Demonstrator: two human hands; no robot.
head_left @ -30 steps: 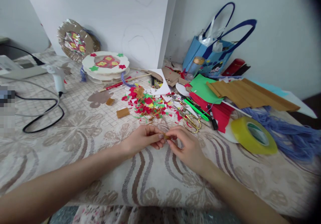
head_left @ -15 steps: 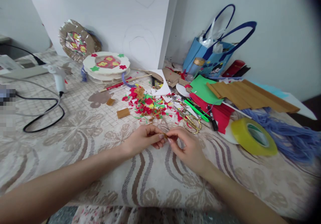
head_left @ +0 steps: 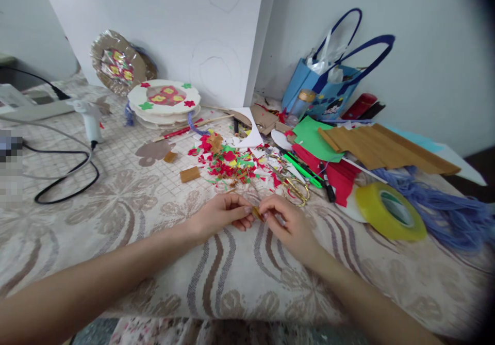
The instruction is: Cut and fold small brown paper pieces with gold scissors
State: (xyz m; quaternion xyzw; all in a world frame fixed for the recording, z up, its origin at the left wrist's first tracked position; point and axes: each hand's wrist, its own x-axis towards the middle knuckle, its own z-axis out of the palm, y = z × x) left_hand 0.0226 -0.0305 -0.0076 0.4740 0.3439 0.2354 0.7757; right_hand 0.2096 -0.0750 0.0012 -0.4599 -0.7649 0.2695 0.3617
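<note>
Above the patterned tablecloth [head_left: 154,262], a small piece of brown crepe paper [head_left: 258,214] is pinched between my two hands. My left hand [head_left: 228,212] has thumb and fingers closed on one end of it. From the other side, my right hand [head_left: 288,220] grips it with thumb and fingertips. Just beyond lie gold-handled scissors [head_left: 297,191] and a heap of paper scraps [head_left: 228,167] in red, green, white and yellow. Left of the heap rests a flat brown paper rectangle [head_left: 190,174], with a smaller brown piece [head_left: 170,157] behind it.
A glue gun [head_left: 89,120] with looping cables stands at left. White scalloped discs [head_left: 165,100] with paper flowers lie behind. At right are a tape roll [head_left: 390,212], purple-blue yarn [head_left: 444,211], brown crepe paper [head_left: 390,149], green paper [head_left: 317,138] and a blue bag [head_left: 319,84].
The hands have drawn slightly apart, so more of the brown paper piece shows between them. My right hand has shifted a little to the right.
</note>
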